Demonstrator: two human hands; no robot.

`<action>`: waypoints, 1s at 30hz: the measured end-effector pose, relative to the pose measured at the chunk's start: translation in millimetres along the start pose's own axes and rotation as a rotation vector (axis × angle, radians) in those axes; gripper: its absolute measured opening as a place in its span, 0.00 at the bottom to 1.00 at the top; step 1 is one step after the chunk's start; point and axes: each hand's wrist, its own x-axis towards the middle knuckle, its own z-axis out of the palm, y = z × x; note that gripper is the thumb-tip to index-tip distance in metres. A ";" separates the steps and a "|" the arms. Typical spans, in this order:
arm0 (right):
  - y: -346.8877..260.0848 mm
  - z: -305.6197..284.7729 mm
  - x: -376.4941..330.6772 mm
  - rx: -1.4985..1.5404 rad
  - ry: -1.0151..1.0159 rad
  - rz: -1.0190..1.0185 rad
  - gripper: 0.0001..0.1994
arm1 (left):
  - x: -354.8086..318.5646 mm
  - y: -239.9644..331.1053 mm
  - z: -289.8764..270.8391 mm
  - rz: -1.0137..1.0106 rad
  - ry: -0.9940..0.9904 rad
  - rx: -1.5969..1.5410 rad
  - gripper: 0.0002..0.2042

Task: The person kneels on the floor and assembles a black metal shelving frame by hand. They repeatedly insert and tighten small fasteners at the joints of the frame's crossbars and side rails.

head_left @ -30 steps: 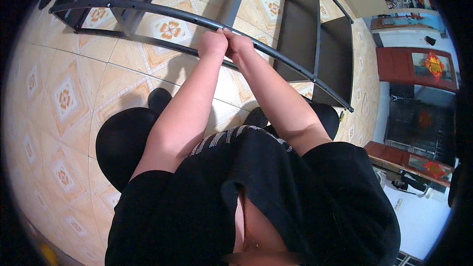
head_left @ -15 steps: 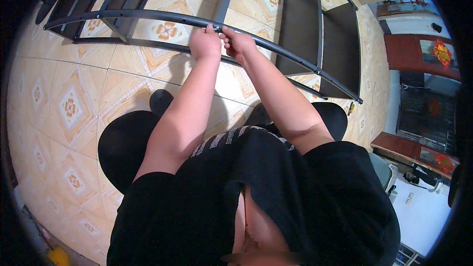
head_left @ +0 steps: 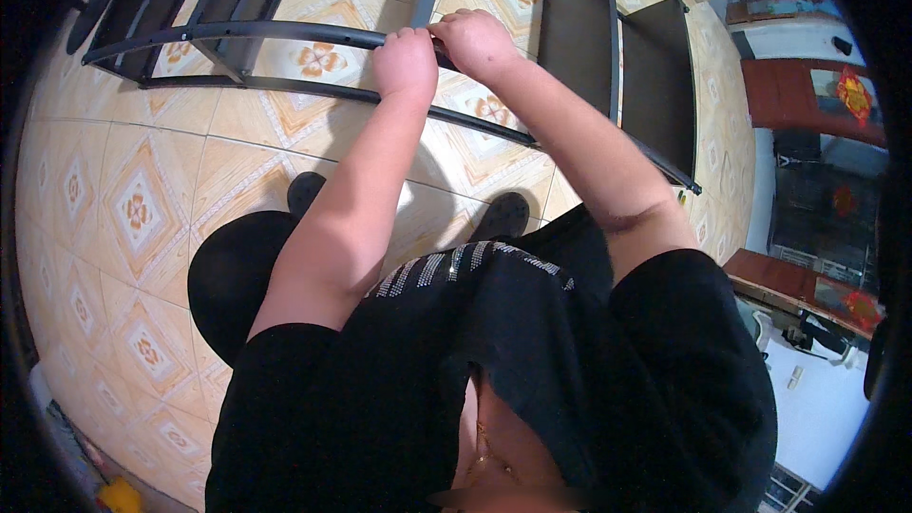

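Shifted slightly left along the dark metal bar (head_left: 275, 31): left hand (head_left: 405, 62) and right hand (head_left: 475, 40), each grip closed around it, touching.

Count of what you have in view, by kind.

You have two hands on the job: left hand (head_left: 404, 59) and right hand (head_left: 475, 38), both closed around one dark metal rail (head_left: 256, 31) of one black shelving frame (head_left: 579, 28) lying on the tiled floor (head_left: 123, 199). Below that top rail you can count one second long rail (head_left: 285, 90) running alongside it. The frame shows two dark flat shelf panels: one nearer panel (head_left: 575, 47) and one farther panel (head_left: 655, 76). Two black shoes show under you: one left shoe (head_left: 304, 192), one right shoe (head_left: 503, 216). One small yellow object (head_left: 119, 494) sits at the lower left edge; its kind cannot be told.
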 end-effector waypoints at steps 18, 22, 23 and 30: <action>-46.7 5.4 11.4 -0.547 -0.475 -0.151 0.08 | -24.6 -31.7 32.4 -0.637 0.126 -0.778 0.08; -73.3 2.5 7.9 -0.185 -0.518 0.234 0.09 | -21.9 -41.4 31.5 -0.671 -0.043 -0.752 0.10; -77.9 6.9 7.8 -0.119 -0.505 0.342 0.11 | -19.5 -46.7 33.2 -0.672 -0.112 -0.742 0.11; -82.0 78.6 14.1 0.922 -0.024 0.966 0.17 | -9.6 -60.1 40.2 -0.594 -0.431 -0.618 0.18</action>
